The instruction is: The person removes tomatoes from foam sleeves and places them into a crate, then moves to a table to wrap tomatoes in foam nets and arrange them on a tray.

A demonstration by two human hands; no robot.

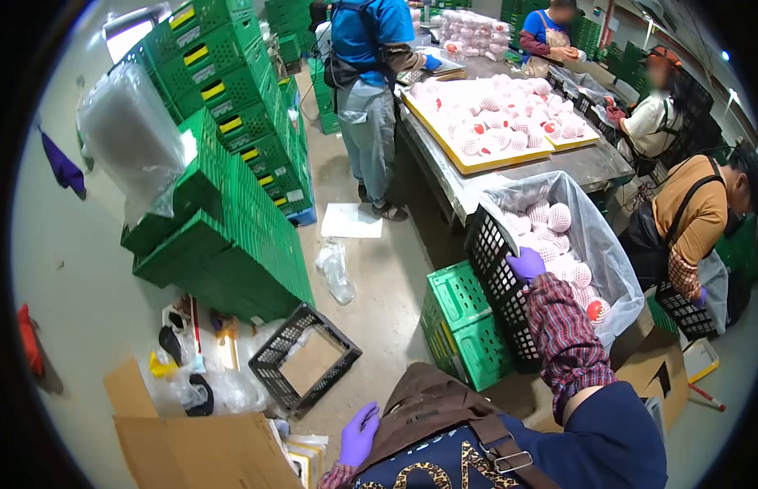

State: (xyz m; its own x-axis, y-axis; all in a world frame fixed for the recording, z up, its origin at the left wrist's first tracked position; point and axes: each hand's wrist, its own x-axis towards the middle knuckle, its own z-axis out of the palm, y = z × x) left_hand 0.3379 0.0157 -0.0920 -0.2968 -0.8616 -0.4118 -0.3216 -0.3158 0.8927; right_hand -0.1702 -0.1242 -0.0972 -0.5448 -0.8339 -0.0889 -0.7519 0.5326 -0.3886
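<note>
My right hand (pixel 526 265), in a purple glove, is closed over the near rim of a black plastic crate (pixel 497 281). A clear plastic liner (pixel 611 277) fills the crate and stands up above its rim. Inside lie several round fruits in white foam nets (pixel 550 232), some showing red patches. The crate is tilted and rests by a green crate (pixel 469 326). My left hand (pixel 360 433), also gloved in purple, hangs beside my brown apron with its fingers stretched out and nothing in them.
Ahead stands a metal table (pixel 587 167) with a yellow-edged tray (pixel 477 165) of netted fruits. Green crates (pixel 224 98) are stacked at left. An empty black crate (pixel 301 359) and a cardboard box (pixel 200 448) lie on the floor. Several co-workers (pixel 693 204) stand around the table.
</note>
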